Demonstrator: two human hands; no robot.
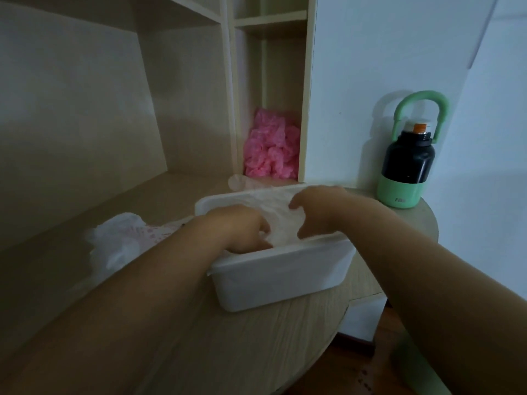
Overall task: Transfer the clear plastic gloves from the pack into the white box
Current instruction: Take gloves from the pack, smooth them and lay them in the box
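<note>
A white box (285,276) stands on the wooden desk, and a crumpled heap of clear plastic gloves (278,213) fills it. My left hand (242,230) reaches into the box's near left part with its fingers curled down into the gloves. My right hand (316,208) hovers over the gloves on the right, fingers and thumb bent like a claw and touching the top of the heap. The plastic pack (119,238), clear with a pink print, lies crumpled on the desk left of the box, partly behind my left forearm.
A black and green bottle (406,166) with a green handle stands at the desk's right back corner. A pile of pink plastic items (272,146) fills a narrow shelf compartment behind the box. The desk's rounded edge (399,280) runs close on the right.
</note>
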